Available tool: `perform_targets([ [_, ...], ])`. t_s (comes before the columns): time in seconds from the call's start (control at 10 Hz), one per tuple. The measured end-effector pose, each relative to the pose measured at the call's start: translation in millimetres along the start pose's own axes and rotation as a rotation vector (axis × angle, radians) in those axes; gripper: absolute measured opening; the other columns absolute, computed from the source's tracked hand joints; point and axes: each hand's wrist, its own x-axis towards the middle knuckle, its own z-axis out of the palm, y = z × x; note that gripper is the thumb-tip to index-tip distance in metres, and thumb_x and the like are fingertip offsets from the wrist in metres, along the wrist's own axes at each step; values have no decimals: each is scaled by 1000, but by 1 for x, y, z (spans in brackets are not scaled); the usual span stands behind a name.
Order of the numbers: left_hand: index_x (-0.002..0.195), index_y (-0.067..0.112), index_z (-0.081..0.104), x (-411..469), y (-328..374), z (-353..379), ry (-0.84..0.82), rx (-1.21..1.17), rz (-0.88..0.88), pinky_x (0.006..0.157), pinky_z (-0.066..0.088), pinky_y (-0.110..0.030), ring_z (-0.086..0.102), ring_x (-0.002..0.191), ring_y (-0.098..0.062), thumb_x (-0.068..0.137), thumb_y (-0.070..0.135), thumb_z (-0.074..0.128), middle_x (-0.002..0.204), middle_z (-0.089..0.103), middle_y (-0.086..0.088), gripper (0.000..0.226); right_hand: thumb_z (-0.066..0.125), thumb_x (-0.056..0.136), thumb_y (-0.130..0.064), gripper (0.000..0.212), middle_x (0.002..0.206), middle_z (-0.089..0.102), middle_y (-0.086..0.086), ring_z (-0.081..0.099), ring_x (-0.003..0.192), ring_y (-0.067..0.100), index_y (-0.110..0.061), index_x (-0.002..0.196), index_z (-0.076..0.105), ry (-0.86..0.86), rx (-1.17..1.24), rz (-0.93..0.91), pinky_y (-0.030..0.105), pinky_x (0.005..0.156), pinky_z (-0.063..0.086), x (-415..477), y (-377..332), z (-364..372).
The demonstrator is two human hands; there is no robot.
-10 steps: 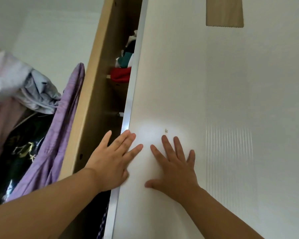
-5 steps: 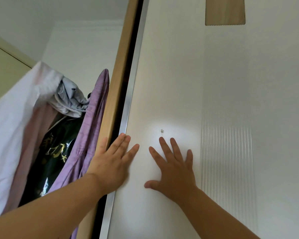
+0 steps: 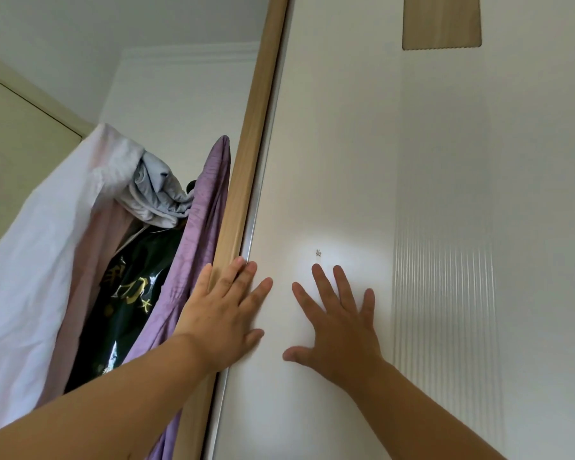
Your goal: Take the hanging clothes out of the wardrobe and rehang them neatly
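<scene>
Head camera shows me both hands pressed flat, fingers spread wide, holding nothing: left hand (image 3: 223,313) over the white door (image 3: 329,144) edge, right hand (image 3: 339,323) just at its 3 o'clock. At 9 o'clock of the wooden frame (image 3: 249,161) are the hanging clothes (image 3: 47,260): purple garment (image 3: 206,234), black garment (image 3: 136,293) with gold characters I cannot read

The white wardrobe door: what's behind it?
Nothing shows: the door meets the wooden frame, so the inside is covered. Left hand and right hand lie flat on it.
</scene>
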Motion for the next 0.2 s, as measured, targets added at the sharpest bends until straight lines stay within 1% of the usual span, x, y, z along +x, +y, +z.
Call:
perform_targets([
  [0.1,142,33,-27,0,5,-4,-67,-57,-41,108,-19,-51,-32,139,-23,77,72,3,158,-21,-2,81,51,71,-77,96,153,-22,-8,-27,141,19,-39,149,8,-44,96,-43,59,107,-8,-2,1,-8],
  [0.2,147,40,-12,3,10,-28,-48,-310,-87,112,-11,-51,-24,143,-18,67,80,2,160,-13,5,90,37,75,-76,86,160,2,-1,-4,147,22,-37,149,16,50,178,-15,59,112,6,-2,6,-33],
])
